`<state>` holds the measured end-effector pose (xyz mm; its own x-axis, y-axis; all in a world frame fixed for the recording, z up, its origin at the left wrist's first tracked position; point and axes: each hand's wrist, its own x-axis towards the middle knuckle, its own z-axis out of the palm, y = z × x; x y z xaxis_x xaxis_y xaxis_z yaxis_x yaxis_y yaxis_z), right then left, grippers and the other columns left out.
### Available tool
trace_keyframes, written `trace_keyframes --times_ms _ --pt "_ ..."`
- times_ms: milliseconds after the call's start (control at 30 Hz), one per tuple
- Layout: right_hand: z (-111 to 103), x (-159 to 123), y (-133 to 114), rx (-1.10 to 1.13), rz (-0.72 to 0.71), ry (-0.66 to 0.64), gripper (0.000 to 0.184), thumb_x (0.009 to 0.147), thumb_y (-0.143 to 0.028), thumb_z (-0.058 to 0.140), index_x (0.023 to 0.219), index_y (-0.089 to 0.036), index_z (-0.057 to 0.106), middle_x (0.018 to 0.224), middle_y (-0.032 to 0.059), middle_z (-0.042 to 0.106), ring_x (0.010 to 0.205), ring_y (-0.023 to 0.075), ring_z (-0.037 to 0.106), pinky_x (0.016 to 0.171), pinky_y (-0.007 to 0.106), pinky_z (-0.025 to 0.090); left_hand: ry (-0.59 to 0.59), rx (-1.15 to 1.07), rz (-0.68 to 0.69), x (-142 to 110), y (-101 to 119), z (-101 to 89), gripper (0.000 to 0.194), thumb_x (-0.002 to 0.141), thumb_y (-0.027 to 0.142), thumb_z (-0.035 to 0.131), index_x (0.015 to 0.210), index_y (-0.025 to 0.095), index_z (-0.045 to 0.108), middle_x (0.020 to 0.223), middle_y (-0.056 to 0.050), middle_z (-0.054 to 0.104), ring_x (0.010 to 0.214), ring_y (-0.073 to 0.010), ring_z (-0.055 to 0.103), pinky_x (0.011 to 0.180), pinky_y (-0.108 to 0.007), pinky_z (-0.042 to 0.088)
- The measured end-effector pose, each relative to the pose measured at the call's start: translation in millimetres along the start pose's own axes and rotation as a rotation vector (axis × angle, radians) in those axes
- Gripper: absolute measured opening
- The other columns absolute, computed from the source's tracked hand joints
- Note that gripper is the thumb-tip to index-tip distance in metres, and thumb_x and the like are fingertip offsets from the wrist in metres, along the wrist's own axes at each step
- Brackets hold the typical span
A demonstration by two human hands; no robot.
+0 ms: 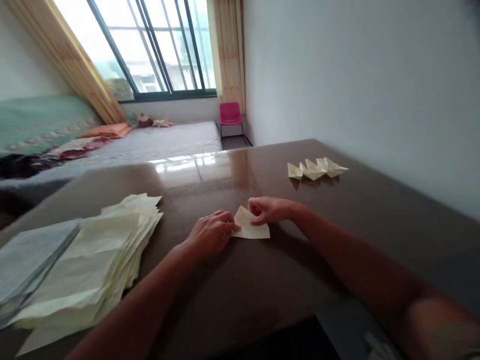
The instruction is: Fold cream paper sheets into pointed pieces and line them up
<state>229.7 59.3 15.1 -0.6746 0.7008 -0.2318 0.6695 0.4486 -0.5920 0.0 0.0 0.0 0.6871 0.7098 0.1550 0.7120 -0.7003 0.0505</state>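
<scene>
A small cream paper [252, 230], folded to a peak at the top with a straight lower edge, lies on the brown glossy table. My left hand [214, 231] grips its left corner, thumb and fingers drawn together there. On the upper right side of the paper, my right hand [269, 209] has its fingers curled in and its thumb pressed against the sheet. Parts of the paper's edges are hidden under the fingers. Farther back on the right, several folded paper boats [313, 170] sit close together in a row.
A stack of cream paper sheets [101, 245] lies on the left of the table [210, 310], beside greyish sheets [35, 250]. The white wall [360, 90] runs along the right edge. Beyond the table are a bed [180, 137] and a pink chair [230, 114].
</scene>
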Motion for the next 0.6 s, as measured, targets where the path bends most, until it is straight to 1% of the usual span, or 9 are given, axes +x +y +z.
trace_keyframes --times_ms 67,133,200,267,300,367,433,500,600 --pt "0.7 -0.2 0.8 0.018 -0.028 0.068 0.024 0.07 -0.023 0.061 0.091 -0.017 0.052 0.082 -0.0003 0.055 0.071 0.0118 0.048 0.057 0.02 0.035 0.018 0.007 -0.016 -0.2 -1.6 4.6 0.032 0.087 0.018 0.043 0.105 0.032 0.065 0.1 0.001 0.063 0.09 -0.0161 0.057 0.067 -0.026 0.045" --pt "1.8 0.4 0.1 0.036 -0.062 0.138 0.024 0.072 -0.02 0.057 0.095 -0.016 0.053 0.084 0.0 0.057 0.072 0.012 0.049 0.061 0.02 0.036 0.098 0.023 -0.05 0.4 -2.7 7.9 0.032 0.089 0.019 0.042 0.109 0.031 0.064 0.104 -0.001 0.062 0.092 -0.0163 0.057 0.069 -0.026 0.046" --pt "3.2 1.6 -2.7 0.059 -0.101 0.22 0.023 0.073 -0.017 0.052 0.095 -0.016 0.057 0.081 -0.0006 0.058 0.071 0.0117 0.05 0.063 0.02 0.036 0.256 0.048 -0.107 2.2 -2.8 8.6 0.031 0.092 0.023 0.041 0.115 0.028 0.061 0.111 -0.003 0.061 0.096 -0.0174 0.056 0.075 -0.028 0.047" --pt "5.1 2.6 -6.9 0.065 -0.154 0.278 0.019 0.072 -0.015 0.052 0.091 -0.016 0.059 0.077 -0.0016 0.059 0.069 0.0112 0.051 0.064 0.021 0.037 0.42 0.087 -0.159 4.4 -1.2 6.2 0.032 0.092 0.028 0.044 0.121 0.025 0.058 0.117 -0.005 0.059 0.104 -0.0204 0.052 0.086 -0.032 0.046" --pt "6.0 2.8 -9.0 0.06 -0.182 0.301 0.018 0.072 -0.015 0.053 0.089 -0.015 0.06 0.076 -0.0019 0.059 0.069 0.011 0.051 0.064 0.021 0.037 0.481 0.107 -0.173 5.5 0.2 4.1 0.034 0.091 0.031 0.047 0.123 0.024 0.056 0.119 -0.006 0.058 0.108 -0.0222 0.049 0.091 -0.034 0.045" --pt "8.1 2.6 -12.5 0.051 -0.232 0.317 0.019 0.07 -0.015 0.056 0.088 -0.016 0.061 0.077 -0.002 0.061 0.07 0.0109 0.053 0.066 0.021 0.037 0.543 0.127 -0.182 7.0 3.5 -0.3 0.042 0.089 0.036 0.052 0.128 0.022 0.052 0.124 -0.007 0.057 0.115 -0.0251 0.045 0.097 -0.038 0.041" --pt "10.3 2.6 -13.9 0.055 -0.264 0.309 0.022 0.069 -0.015 0.059 0.091 -0.016 0.061 0.079 -0.0018 0.062 0.07 0.0108 0.054 0.066 0.021 0.038 0.545 0.109 -0.182 7.7 6.1 -3.3 0.046 0.087 0.04 0.054 0.129 0.021 0.051 0.124 -0.009 0.057 0.117 -0.026 0.044 0.098 -0.039 0.04" --pt "12.8 4.3 -13.7 0.085 -0.277 0.33 0.023 0.069 -0.016 0.061 0.092 -0.016 0.061 0.079 -0.0016 0.062 0.07 0.0109 0.054 0.066 0.021 0.039 0.486 0.046 -0.197 7.8 6.4 -3.8 0.038 0.088 0.04 0.053 0.122 0.024 0.057 0.115 -0.007 0.061 0.11 -0.0243 0.049 0.092 -0.037 0.042" --pt "17.2 10.1 -12.9 0.265 -0.255 0.444 0.024 0.07 -0.02 0.064 0.093 -0.016 0.057 0.077 -0.0019 0.059 0.07 0.011 0.053 0.064 0.022 0.041 0.376 -0.148 -0.25 7.9 2.3 -1.2 0.024 0.09 0.037 0.048 0.105 0.028 0.065 0.095 -0.002 0.065 0.093 -0.0188 0.056 0.079 -0.03 0.045"
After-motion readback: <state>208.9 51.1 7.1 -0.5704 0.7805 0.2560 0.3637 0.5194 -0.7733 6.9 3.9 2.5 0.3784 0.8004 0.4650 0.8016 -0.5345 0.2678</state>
